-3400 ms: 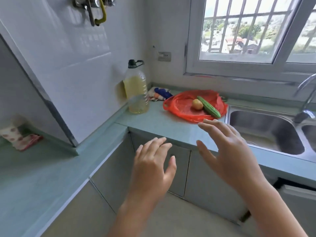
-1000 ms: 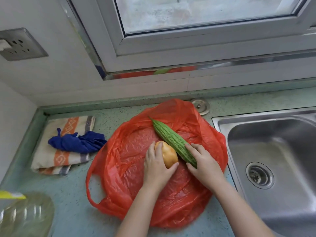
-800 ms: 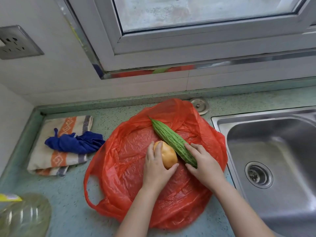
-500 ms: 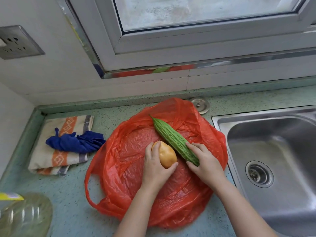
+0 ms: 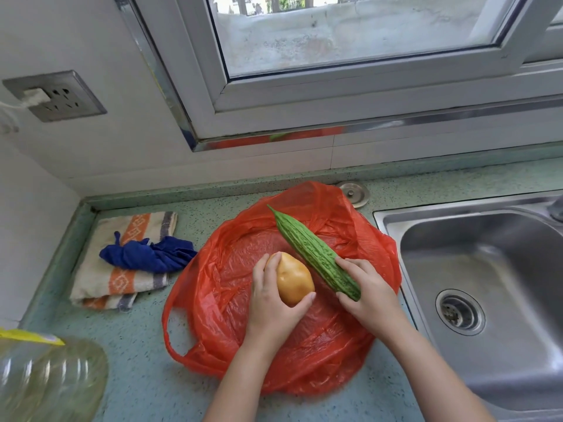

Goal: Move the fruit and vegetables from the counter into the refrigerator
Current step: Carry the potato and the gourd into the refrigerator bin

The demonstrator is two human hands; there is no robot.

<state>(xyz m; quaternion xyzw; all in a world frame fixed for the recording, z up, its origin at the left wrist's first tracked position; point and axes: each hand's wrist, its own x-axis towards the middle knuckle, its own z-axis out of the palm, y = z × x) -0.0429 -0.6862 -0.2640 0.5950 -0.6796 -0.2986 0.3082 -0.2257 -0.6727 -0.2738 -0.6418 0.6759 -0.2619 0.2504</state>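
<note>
Through the head camera I look down at a speckled pale green counter (image 5: 137,345) under a white-framed window (image 5: 335,95). A crumpled red plastic bag (image 5: 219,287) lies spread open on it, and both items I am after are over that bag.

My left hand (image 5: 271,303) grips the rounded yellow-brown potato (image 5: 294,278): the fingers curl round its far left side and the thumb presses against its near lower edge. I cannot tell whether the potato is clear of the plastic or resting on it.

My right hand (image 5: 368,293) holds the long, bumpy green bitter gourd (image 5: 310,248) by its blunt near end, fingers wrapped over the top and thumb underneath. The gourd runs diagonally away to the upper left, its pointed tip over the bag's far folds. Potato and gourd sit just beside each other, a narrow gap between them.

Left of the bag lies a folded beige towel with orange and grey stripes (image 5: 100,278), with a bunched dark blue cloth (image 5: 149,255) on top of it. A clear plastic bottle of yellowish oil (image 5: 45,382) fills the lower left corner. Right of the bag is a stainless steel sink (image 5: 487,269), and a round metal sink plug (image 5: 353,193) sits on the counter behind the bag. A grey wall socket (image 5: 58,95) has a white plug in it.
</note>
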